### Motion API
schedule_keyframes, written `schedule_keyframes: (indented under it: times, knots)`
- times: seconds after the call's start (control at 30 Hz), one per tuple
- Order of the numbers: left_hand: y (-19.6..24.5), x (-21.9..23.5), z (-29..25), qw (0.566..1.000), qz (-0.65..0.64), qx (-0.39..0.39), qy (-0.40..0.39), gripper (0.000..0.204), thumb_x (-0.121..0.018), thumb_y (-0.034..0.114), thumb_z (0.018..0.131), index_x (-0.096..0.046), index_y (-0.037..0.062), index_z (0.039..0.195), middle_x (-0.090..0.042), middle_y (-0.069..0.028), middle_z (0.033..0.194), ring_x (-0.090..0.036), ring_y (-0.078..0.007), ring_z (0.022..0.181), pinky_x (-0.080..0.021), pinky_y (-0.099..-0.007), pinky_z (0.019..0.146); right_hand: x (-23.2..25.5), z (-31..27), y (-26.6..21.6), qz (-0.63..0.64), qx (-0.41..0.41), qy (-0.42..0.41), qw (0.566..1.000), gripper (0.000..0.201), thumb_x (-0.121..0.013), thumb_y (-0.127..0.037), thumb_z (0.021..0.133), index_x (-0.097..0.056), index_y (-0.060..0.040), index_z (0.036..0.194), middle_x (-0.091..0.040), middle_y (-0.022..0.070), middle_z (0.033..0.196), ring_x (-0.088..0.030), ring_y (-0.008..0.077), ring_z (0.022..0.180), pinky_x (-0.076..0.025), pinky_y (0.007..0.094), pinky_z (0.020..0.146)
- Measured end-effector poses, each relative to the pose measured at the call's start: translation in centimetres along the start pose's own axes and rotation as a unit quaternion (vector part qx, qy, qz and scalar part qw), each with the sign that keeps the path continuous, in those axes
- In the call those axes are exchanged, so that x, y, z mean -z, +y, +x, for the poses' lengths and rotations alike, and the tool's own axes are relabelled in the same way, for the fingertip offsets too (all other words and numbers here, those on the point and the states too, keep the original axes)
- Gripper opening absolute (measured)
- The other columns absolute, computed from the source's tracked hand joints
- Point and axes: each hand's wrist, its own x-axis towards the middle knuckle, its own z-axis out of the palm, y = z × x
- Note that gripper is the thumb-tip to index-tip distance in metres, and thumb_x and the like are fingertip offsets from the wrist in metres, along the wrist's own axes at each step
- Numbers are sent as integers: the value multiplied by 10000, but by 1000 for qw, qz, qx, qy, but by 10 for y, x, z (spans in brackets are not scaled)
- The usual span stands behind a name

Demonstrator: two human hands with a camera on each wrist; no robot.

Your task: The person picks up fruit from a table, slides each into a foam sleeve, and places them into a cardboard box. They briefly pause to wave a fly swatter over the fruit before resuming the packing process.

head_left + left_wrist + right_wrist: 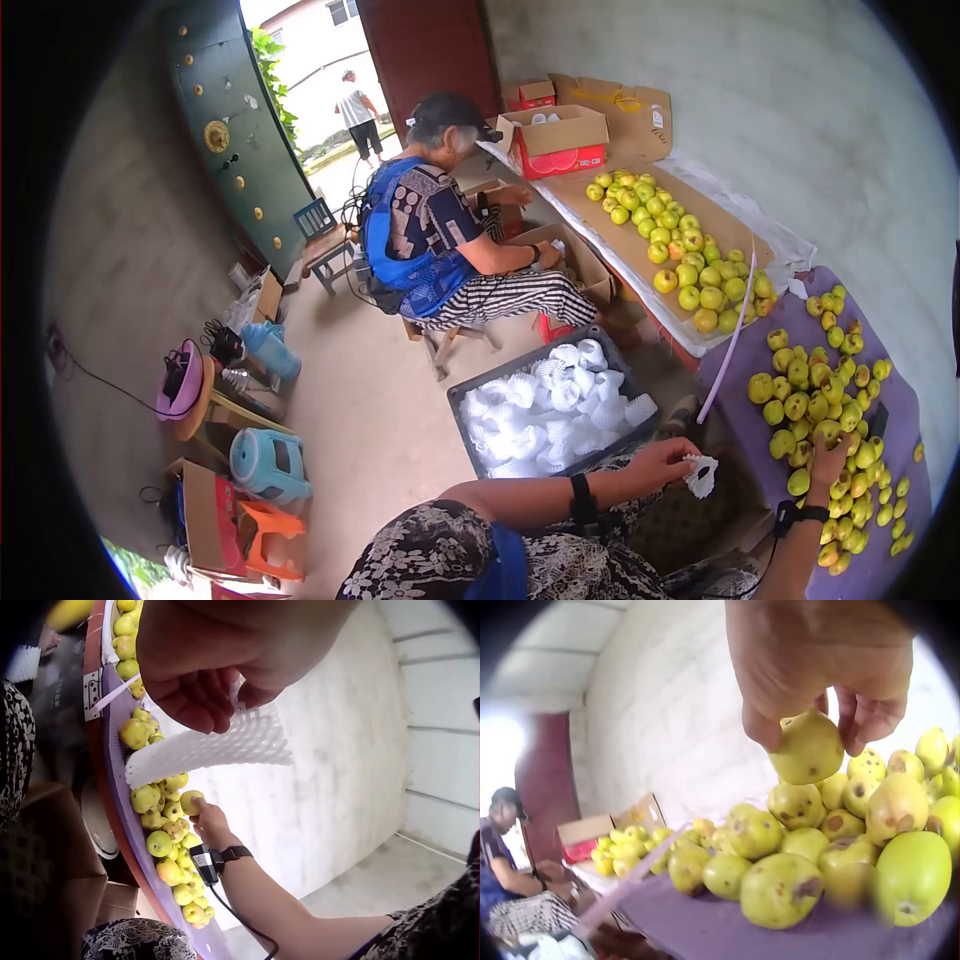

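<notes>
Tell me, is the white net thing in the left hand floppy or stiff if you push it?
The white net would probably squash easily, since its wall looks thin and meshy. It may be a little springy, as its end stands open, not flat. It is likely very light: the left hand just pinches its edge.

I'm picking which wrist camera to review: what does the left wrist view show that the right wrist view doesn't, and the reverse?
Only the left wrist view: the left hand, fingers pinching a white foam net.
Only the right wrist view: a person in a dark cap and a dark red door.
Both: the right hand holding a yellow-green fruit, and more fruit on purple cloth.
</notes>
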Motion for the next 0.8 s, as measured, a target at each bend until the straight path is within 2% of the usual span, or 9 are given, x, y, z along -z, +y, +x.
schedule_keyframes:
  times: [0.03,0.07,0.1,0.17,0.23,0.27,0.4,0.57,0.8]
  knots:
    - [2,-3,-1,1000,0,0,1,175,-590,153,948,-575,56,1093,-583,31,903,-531,-38,789,-442,-213,669,2,-4,5,0,0,-1,1000,577,-725,-280,795,-464,-105,1279,-581,136,1141,-605,299,972,-498,384,793]
    - [5,-7,-4,1000,-5,-2,0,173,-589,149,948,-575,53,1091,-583,29,902,-529,-39,783,-440,-212,667,26,-16,-23,214,-126,-60,967,519,-686,-329,840,-487,-113,1267,-605,106,1088,-613,245,931,-486,345,736]
    - [6,-10,-5,1000,-11,-4,0,171,-587,145,949,-575,50,1090,-583,27,901,-526,-39,777,-438,-212,665,47,-28,-45,413,-244,-115,870,472,-646,-379,884,-510,-120,1255,-630,77,1035,-620,192,890,-474,306,679]
    - [2,-11,-8,1000,-3,-11,-1,166,-583,138,951,-575,44,1088,-586,23,902,-529,-44,776,-437,-213,666,66,-50,-64,503,-260,-125,815,456,-601,-427,920,-519,-124,1251,-633,24,1000,-612,112,814,-427,217,609]
    - [6,-12,-9,1000,-7,-15,-9,156,-577,131,955,-578,44,1084,-591,17,906,-542,-51,791,-448,-219,677,85,-68,-82,673,-289,-206,649,481,-611,-423,918,-507,-119,1276,-635,15,991,-610,110,758,-435,194,597]
    - [8,-12,-11,1000,-7,-16,-11,156,-577,131,955,-578,44,1084,-591,17,906,-542,-51,791,-448,-219,677,77,-73,-64,703,-263,-257,609,486,-621,-387,918,-487,-114,1298,-637,43,1028,-621,145,782,-468,194,623]
    - [20,-7,-16,1000,8,-21,19,140,-572,123,955,-584,50,1074,-621,0,944,-586,-74,836,-482,-226,713,109,-123,-122,765,-205,-253,555,494,-578,-212,941,-408,-114,1394,-577,113,1225,-620,247,959,-522,273,735]
    - [26,-6,-21,995,5,-54,83,134,-569,125,952,-601,72,1071,-657,-16,971,-635,-110,867,-526,-255,714,150,-148,-192,734,-119,-328,582,640,-613,-90,862,-336,-92,1439,-535,134,1274,-597,278,1081,-526,328,853]
    - [49,-20,-35,993,-21,-54,108,143,-578,148,956,-589,65,1072,-652,-3,972,-612,-71,842,-501,-213,710,182,-165,-230,622,21,-291,727,696,-718,42,767,-403,-91,1373,-544,48,1211,-582,137,1029,-510,275,827]
